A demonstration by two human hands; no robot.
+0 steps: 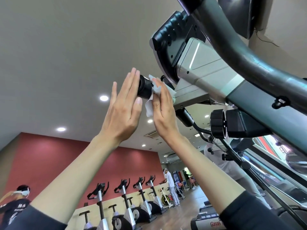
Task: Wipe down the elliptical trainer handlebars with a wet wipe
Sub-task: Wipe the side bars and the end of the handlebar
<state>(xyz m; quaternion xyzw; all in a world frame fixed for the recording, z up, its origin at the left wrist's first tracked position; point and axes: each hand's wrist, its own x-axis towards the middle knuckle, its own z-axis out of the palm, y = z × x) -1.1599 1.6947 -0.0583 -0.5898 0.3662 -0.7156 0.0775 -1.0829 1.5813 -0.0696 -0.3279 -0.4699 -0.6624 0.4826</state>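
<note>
While both arms reach up, the black handlebar end (144, 88) sits sandwiched between two flat palms. To its left, the left hand (123, 110) is released, fingers straight and together, and presses bare against the cap of the bar, seemingly to steady it. To its right, the right hand (164, 110) also has straight fingers and presses the white wet wipe (150, 107) against the side of the grip; the thumb lies on the wipe, though whether it pinches the cloth I cannot tell. The wipe is crumpled around the right flank of the handlebar end, with a loose flap hanging below it. Further right of the handlebar end stands the silver console housing (199, 68), and beyond that the thick grey curved bar (245, 63). As a judgement, the task is under way but far from complete: only this end is in contact with the wipe, and nothing shows which other lengths of bar are already clean.
</note>
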